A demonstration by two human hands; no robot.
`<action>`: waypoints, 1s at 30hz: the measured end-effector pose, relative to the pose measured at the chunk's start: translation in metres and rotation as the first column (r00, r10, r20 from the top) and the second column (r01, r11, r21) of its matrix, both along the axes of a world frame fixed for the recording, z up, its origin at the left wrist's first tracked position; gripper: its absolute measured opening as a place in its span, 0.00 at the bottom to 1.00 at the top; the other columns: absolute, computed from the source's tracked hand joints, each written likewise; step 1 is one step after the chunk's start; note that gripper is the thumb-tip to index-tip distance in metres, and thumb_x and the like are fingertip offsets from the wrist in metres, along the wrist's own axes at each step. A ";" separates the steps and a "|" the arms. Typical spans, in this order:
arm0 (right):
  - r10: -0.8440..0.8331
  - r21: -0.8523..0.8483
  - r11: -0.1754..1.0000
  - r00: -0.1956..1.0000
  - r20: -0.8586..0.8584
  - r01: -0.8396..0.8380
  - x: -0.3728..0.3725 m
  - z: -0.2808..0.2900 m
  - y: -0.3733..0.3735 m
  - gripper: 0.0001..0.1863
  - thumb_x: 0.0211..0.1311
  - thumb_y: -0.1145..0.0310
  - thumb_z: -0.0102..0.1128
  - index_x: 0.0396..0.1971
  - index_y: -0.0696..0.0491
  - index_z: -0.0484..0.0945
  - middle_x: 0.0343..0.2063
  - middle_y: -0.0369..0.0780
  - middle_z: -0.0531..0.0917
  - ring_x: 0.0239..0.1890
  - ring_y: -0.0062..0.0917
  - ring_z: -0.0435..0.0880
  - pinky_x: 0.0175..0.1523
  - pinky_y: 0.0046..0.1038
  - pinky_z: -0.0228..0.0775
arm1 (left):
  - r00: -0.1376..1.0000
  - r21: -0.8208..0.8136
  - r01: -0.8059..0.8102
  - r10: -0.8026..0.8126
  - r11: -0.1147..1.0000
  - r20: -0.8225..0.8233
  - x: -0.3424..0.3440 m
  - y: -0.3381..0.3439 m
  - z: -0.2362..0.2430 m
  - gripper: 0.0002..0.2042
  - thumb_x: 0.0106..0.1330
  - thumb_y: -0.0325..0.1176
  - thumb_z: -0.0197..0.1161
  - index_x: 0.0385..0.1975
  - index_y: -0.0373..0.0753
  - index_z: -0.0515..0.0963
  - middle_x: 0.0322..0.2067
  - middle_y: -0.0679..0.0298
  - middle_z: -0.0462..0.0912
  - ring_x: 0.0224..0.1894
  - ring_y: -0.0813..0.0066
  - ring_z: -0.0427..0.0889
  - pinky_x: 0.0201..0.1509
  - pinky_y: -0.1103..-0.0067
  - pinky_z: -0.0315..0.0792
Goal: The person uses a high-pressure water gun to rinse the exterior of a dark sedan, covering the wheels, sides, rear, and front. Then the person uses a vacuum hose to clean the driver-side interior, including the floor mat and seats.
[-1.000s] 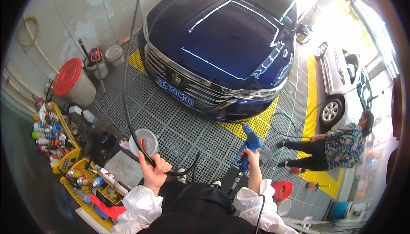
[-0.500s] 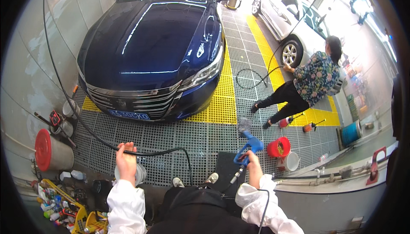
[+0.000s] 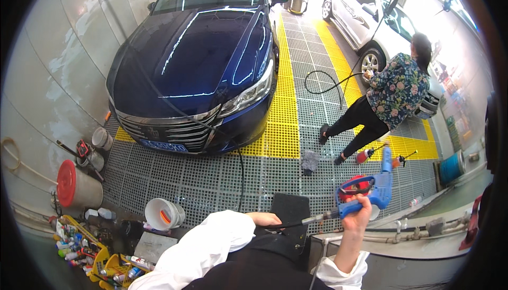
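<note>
My right hand (image 3: 355, 213) is wrapped around the handle of a blue spray gun (image 3: 383, 186), raised at the right with its nozzle pointing away from me. A metal coupling (image 3: 320, 217) joins the gun to a black hose (image 3: 292, 224). In front of my body my left hand (image 3: 264, 219) is closed on that hose near the coupling; its fingertips are partly hidden. A dark blue car (image 3: 190, 62) stands ahead with its front toward me. Its bonnet looks glossy. Another stretch of black hose hangs across its front and down to the floor grating.
A person in a flowered top (image 3: 399, 94) holds a hose beside a white car (image 3: 360, 25). A grey wash mitt (image 3: 309, 160) lies on the grating (image 3: 211, 184). A white bucket (image 3: 177, 216), a red-lidded bin (image 3: 87, 192) and piled bottles (image 3: 66, 247) stand left.
My right hand has lifted the spray gun up and to the right. My left hand has let go of the raised hose stretch and crossed to the hose at the gun.
</note>
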State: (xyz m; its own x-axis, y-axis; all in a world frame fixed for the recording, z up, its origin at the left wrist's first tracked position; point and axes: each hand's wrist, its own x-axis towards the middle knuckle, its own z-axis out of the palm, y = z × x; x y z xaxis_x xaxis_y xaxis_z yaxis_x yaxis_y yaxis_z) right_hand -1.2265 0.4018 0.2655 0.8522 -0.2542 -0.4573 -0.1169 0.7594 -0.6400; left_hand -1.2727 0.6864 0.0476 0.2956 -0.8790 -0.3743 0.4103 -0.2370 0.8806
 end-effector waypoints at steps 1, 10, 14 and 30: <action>-0.037 0.008 0.999 0.997 0.074 0.036 0.002 0.000 -0.017 0.05 0.49 0.78 0.58 0.26 0.51 0.74 0.21 0.35 0.77 0.25 0.25 0.76 0.37 0.24 0.74 | 0.985 0.032 -0.139 0.141 0.990 -0.101 0.000 -0.011 -0.003 0.22 0.72 0.51 0.54 0.38 0.38 0.85 0.33 0.71 0.84 0.37 0.81 0.78 0.45 0.79 0.72; -0.294 0.057 0.953 0.955 -0.039 0.296 0.010 -0.066 -0.163 0.09 0.44 0.70 0.57 0.28 0.55 0.74 0.25 0.39 0.80 0.29 0.31 0.80 0.46 0.43 0.78 | 0.873 0.129 -0.488 0.486 0.864 0.045 0.033 -0.046 0.024 0.25 0.74 0.53 0.51 0.58 0.39 0.72 0.45 0.66 0.78 0.27 0.83 0.72 0.38 0.83 0.68; -0.355 0.063 0.922 0.900 -0.253 0.382 0.038 -0.234 -0.244 0.10 0.43 0.70 0.61 0.28 0.51 0.72 0.26 0.39 0.78 0.31 0.35 0.79 0.49 0.42 0.77 | 0.819 0.289 -0.570 0.509 0.769 0.263 0.073 -0.057 -0.050 0.28 0.70 0.59 0.54 0.29 0.35 0.83 0.24 0.69 0.81 0.27 0.79 0.77 0.33 0.78 0.70; 0.587 -0.887 0.245 0.788 -0.186 -0.392 0.023 -0.149 -0.122 0.32 0.57 0.64 0.69 0.62 0.56 0.70 0.53 0.41 0.80 0.55 0.24 0.78 0.60 0.29 0.68 | 0.375 -0.020 -0.275 0.127 0.961 0.918 0.172 -0.247 0.096 0.25 0.69 0.58 0.49 0.23 0.48 0.86 0.19 0.59 0.83 0.24 0.57 0.84 0.29 0.65 0.77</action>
State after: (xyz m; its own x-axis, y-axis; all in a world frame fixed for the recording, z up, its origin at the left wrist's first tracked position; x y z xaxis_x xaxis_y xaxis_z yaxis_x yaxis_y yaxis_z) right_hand -1.2035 0.2795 0.1167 0.9883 0.0855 -0.1263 -0.0853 -0.3766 -0.9225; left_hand -1.1010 0.4392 0.1440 0.6837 -0.7160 0.1414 -0.5607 -0.3913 0.7298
